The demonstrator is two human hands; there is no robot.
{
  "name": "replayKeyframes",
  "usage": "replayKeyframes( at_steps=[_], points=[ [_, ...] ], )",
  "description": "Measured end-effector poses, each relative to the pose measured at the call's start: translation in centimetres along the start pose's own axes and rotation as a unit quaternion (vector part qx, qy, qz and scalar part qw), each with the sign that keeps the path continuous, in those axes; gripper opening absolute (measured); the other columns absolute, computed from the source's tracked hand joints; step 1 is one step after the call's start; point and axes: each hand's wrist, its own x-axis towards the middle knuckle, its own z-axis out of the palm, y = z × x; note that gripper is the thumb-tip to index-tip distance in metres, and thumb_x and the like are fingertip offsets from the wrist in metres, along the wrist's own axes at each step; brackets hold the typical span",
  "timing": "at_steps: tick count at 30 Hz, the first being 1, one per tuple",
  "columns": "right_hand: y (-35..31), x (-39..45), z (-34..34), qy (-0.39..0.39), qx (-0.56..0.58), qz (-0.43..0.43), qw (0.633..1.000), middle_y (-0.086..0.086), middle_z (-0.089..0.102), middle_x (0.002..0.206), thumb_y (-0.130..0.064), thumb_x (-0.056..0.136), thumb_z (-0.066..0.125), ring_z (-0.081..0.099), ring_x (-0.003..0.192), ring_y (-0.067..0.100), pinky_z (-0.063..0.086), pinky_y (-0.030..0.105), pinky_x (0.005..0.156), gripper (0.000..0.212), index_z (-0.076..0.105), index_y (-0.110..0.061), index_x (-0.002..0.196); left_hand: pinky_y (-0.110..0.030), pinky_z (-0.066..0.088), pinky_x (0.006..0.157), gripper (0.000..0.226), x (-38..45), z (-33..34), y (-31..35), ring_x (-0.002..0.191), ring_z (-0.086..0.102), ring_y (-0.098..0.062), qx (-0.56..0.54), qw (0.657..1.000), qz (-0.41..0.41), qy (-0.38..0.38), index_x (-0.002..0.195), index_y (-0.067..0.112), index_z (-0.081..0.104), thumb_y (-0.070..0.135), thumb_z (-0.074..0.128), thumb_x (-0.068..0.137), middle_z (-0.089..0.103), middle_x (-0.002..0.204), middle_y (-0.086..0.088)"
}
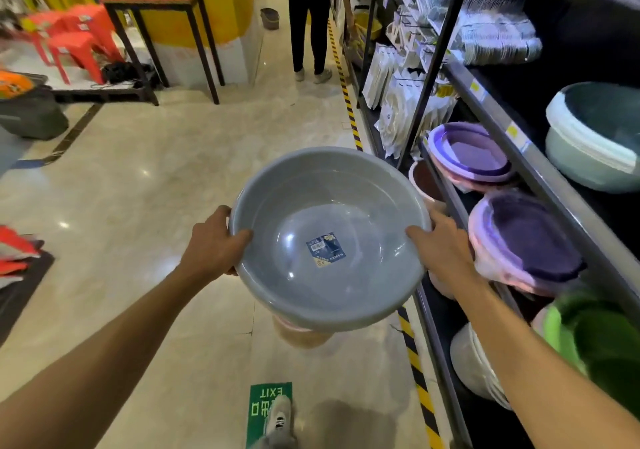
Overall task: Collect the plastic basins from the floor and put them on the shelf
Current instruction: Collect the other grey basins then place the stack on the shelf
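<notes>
A round grey plastic basin (329, 206) with a blue label in its bottom is held up over the aisle floor. My left hand (213, 246) grips its left rim and my right hand (441, 246) grips its right rim, thumbs inside. Beneath it a pinkish basin (301, 336) shows partly, hidden mostly by the grey one. The dark shelf (540, 171) stands to the right, with purple basins (471, 152), a darker purple stack (523, 244), a pale green basin (595, 136) and a bright green basin (595, 337) on it.
A person (310, 18) stands farther down the aisle by the shelf. Yellow-black tape (412, 351) runs along the shelf base. A black-legged table (166, 32), red stools (76, 39) and a yellow pillar (221, 1) are at the left. A green exit sticker (268, 410) marks the floor.
</notes>
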Motion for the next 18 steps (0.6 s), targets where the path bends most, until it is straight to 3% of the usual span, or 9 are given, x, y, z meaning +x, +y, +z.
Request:
replayKeyframes(
  at_steps=[4,6,9,13,16,18],
  points=[
    [-1.0,2.2,2.4,-0.014,-0.015,-0.011,1.0,-0.012,0.056,0.081,-0.037,0.077,0.06,0.057,0.077,0.021,0.046,0.034,0.064,0.018,0.055,-0.035,0.094,-0.015,0.043,0.033,0.041,2.9,0.6,-1.5,0.04,0.063,-0.019,0.009,1.0,-0.001,0.007,0.123,0.011,0.052,0.026,0.064,0.087,0.066,0.077,-0.007],
    [-1.4,3.6,3.9,-0.025,-0.005,-0.011,1.0,-0.004,0.063,0.087,-0.035,0.08,0.062,0.063,0.083,0.026,0.056,0.044,0.073,0.019,0.06,-0.029,0.098,-0.014,0.042,0.033,0.04,4.8,1.1,-2.5,0.042,0.062,-0.018,0.009,1.0,-0.005,0.008,0.123,0.01,0.052,0.025,0.064,0.088,0.065,0.077,-0.007],
    [-1.7,6.2,6.4,-0.036,-0.008,-0.005,0.999,0.003,0.067,0.095,-0.031,0.083,0.062,0.065,0.089,0.028,0.058,0.053,0.083,0.027,0.065,-0.024,0.109,-0.012,0.04,0.032,0.039,8.5,1.9,-4.2,0.046,0.062,-0.018,0.014,1.0,-0.005,-0.003,0.123,0.01,0.051,0.025,0.062,0.089,0.064,0.076,-0.006],
    [-1.3,10.4,10.6,-0.054,-0.024,0.009,0.998,0.003,0.068,0.099,-0.032,0.084,0.062,0.065,0.091,0.027,0.058,0.053,0.084,0.03,0.063,-0.027,0.114,-0.018,0.045,0.035,0.036,14.1,3.7,-7.2,0.044,0.064,-0.018,0.018,1.0,-0.005,-0.013,0.118,0.016,0.049,0.032,0.061,0.089,0.066,0.071,-0.004],
    [0.0,13.6,14.5,-0.065,-0.041,0.029,0.997,0.01,0.067,0.11,-0.036,0.083,0.059,0.063,0.1,0.033,0.054,0.053,0.089,0.036,0.06,-0.025,0.118,-0.031,0.055,0.047,0.034,17.9,5.9,-10.1,0.058,0.065,-0.016,0.023,1.0,-0.001,-0.017,0.117,0.019,0.048,0.038,0.06,0.091,0.063,0.076,0.006],
    [1.3,15.3,17.2,-0.074,-0.058,0.038,0.995,0.01,0.066,0.11,-0.037,0.082,0.058,0.061,0.102,0.035,0.053,0.051,0.089,0.033,0.058,-0.026,0.112,-0.027,0.049,0.049,0.033,19.7,7.6,-12.2,0.063,0.061,-0.011,0.023,0.999,-0.006,-0.025,0.112,0.021,0.047,0.043,0.057,0.09,0.06,0.075,0.012]
  ],
)
